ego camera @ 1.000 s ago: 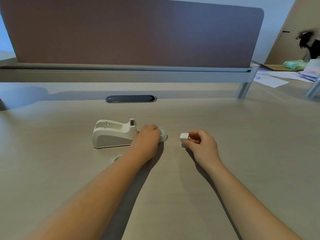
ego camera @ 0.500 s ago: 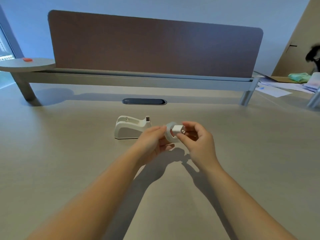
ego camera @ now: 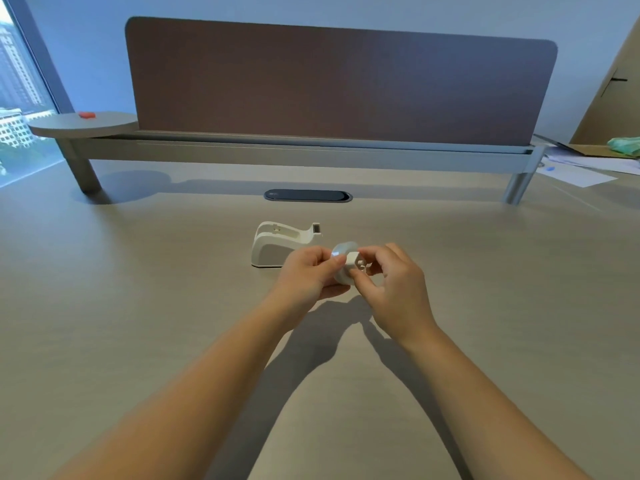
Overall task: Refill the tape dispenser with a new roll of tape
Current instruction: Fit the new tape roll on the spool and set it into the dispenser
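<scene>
Counter (ego camera: 138, 306) of pale wood grain fills the view, bare but for a white tape dispenser (ego camera: 277, 245) standing near the middle; just in front of it both hands meet above the surface; left hand (ego camera: 308, 271) has its grip closed on a roll of tape (ego camera: 341, 252), right hand (ego camera: 394, 282) pinches a small white hub (ego camera: 355, 259) against the roll; behind, a brown divider panel (ego camera: 339, 84), a dark cable slot (ego camera: 308, 195), a window (ego camera: 17, 109) at left, papers (ego camera: 581, 168) at right.

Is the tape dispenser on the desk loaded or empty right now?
Empty: the tape dispenser shows an open cradle, while both hands hold the tape roll beside it.
</scene>
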### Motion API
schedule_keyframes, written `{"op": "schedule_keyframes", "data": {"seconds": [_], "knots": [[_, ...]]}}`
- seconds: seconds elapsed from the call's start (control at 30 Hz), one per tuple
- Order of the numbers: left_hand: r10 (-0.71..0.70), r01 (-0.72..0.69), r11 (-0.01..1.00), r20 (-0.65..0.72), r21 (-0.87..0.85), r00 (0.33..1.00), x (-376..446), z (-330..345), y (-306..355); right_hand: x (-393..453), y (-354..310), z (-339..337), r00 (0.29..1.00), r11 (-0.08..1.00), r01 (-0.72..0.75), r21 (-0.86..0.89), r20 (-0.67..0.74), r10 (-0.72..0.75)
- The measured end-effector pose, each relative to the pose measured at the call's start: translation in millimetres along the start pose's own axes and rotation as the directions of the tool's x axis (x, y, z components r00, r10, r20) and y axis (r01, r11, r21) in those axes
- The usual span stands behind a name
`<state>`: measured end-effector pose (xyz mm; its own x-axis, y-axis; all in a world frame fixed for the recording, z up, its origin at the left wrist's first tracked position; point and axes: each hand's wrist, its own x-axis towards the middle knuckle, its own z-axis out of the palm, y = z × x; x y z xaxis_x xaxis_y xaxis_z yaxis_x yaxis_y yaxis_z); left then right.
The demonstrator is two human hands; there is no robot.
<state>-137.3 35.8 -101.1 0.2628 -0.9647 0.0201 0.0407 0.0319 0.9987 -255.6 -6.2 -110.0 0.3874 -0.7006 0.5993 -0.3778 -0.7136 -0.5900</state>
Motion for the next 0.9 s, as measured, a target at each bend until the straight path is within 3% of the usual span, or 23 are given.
{"op": "schedule_keyframes", "data": {"seconds": [0.17, 0.27, 0.4, 0.5, 0.67, 0.9], "knots": [[0.002, -0.002, 1.0, 0.027, 0.007, 1.0, 1, -12, -2, 4, -2, 3, 0.997, 0.999, 0.037, -0.005, 0.067, -0.036], [-0.02, 0.026, 0.997, 0.075, -0.079, 0.997, 1, -18, 2, 9, -5, 1, 0.987, 0.965, -0.145, 0.217, 0.096, 0.127], [-0.034, 0.043, 0.995, 0.105, -0.087, 0.994, 2, -21, 9, 14, 0, 8, 0.902, 0.732, -0.428, 0.53, 0.208, 0.377], [-0.048, 0.053, 0.998, 0.107, -0.044, 0.993, 6, -25, 7, 16, 4, 11, 0.844, 0.583, -0.537, 0.61, 0.392, 0.366], [-0.057, 0.061, 0.996, 0.062, -0.066, 0.996, 7, -32, -2, 15, 8, 17, 0.85, 0.563, -0.526, 0.637, 0.411, 0.33], [0.008, -0.009, 0.995, 0.014, 0.103, 1.0, 10, -34, -8, 13, 10, 21, 0.88, 0.603, -0.473, 0.642, 0.376, 0.289]]}}
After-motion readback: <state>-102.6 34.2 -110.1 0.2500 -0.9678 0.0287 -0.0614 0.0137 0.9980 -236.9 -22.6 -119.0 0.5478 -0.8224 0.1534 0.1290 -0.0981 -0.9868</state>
